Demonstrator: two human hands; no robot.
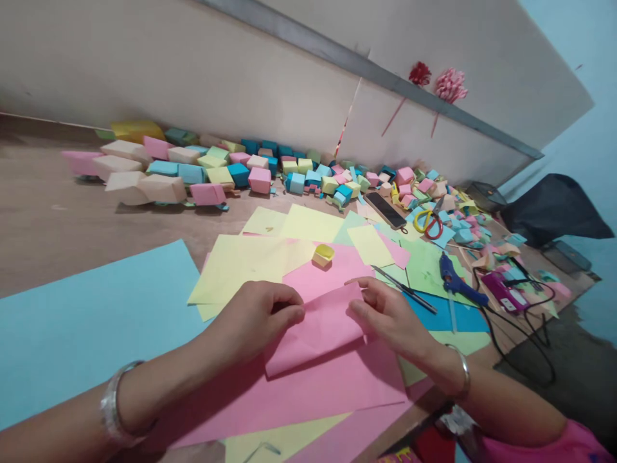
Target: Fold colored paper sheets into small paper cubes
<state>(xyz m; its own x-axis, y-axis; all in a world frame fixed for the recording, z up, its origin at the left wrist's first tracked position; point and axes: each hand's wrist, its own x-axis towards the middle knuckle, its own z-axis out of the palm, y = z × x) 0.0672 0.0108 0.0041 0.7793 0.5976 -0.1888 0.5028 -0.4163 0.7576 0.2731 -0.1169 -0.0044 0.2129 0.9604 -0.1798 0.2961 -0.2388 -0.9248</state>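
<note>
A folded sheet of pink paper (318, 328) is held up between my two hands, above larger pink sheets. My left hand (263, 312) pinches its left edge between thumb and fingers. At the right end, my right hand (385, 315) grips the same paper, thumb in front and fingers behind. Just beyond the paper sits a small open yellow paper box (323, 255). A pen-like craft knife (407, 289) lies right of my right hand, on blue and green paper.
Many small coloured paper boxes (260, 180) line the wall. Scissors (428, 223), a phone (385, 211), a blue glue gun (457, 280) with a cord and a purple box (505, 292) lie right. A large blue sheet (96, 328) lies left.
</note>
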